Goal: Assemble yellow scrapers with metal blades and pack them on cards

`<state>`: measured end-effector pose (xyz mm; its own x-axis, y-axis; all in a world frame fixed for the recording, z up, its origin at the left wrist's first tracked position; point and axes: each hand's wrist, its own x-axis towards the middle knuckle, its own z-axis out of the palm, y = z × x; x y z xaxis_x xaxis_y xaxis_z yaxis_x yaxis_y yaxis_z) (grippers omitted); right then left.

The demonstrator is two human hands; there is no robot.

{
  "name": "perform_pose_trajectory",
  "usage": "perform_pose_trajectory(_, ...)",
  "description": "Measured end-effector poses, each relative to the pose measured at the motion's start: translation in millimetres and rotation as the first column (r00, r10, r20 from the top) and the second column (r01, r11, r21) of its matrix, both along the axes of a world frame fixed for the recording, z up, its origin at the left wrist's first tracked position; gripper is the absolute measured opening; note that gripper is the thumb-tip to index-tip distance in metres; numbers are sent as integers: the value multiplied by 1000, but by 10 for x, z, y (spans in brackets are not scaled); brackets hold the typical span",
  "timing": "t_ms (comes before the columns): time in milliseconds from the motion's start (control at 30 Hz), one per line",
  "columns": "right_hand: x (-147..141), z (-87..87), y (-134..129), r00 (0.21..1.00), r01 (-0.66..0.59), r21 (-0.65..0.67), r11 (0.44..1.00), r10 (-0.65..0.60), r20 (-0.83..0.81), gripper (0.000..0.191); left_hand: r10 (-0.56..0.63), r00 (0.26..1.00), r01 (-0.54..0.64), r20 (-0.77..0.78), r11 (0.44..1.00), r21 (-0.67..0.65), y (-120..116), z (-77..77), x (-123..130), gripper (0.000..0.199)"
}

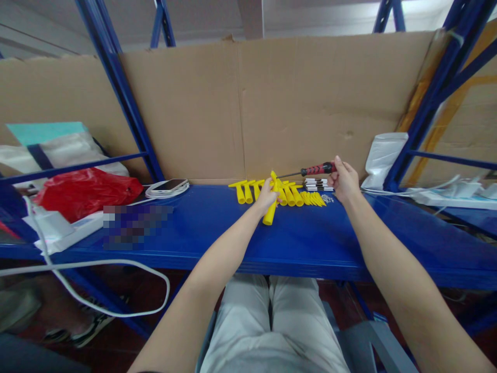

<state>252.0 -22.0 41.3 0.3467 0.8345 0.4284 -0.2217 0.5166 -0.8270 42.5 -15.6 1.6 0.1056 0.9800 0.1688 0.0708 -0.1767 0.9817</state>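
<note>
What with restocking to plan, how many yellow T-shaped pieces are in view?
7 visible: a yellow T-shaped piece in the left hand, three in the left group on the blue shelf, three in the right group. The hand may hide more.

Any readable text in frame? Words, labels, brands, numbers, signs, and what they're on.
None legible.
Screwdriver handle: dark markings on red, no readable lettering.
Yellow T-shaped piece: no text visible.
White pouch, cardboard: no text made out.
Phone: too small to tell.
Pixelated patch: unreadable.
</note>
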Motion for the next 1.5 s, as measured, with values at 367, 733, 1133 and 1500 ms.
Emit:
perform_pose_trajectory(367,-29,8,-29,999,-29,20,999,28,33,51,-4,1000,4,-9,1000,24,28,-4,-10,69)
perform_pose_trajectory(733,-73,-2,-20,995,91,48,995,-89,-35,52,-5,1000,5,-5,999,39,48,-40,18,70)
perform_pose_trajectory(1133,-105,-49,17,994,99,-53,994,-96,58,42,240,968,-243,71,969,36,146,-33,-38,70)
perform_pose_trajectory(1500,-159,-90,-78,926,-4,-215,977,85,367,45,260,965,-260,16,964,48,207,-63,-48,73)
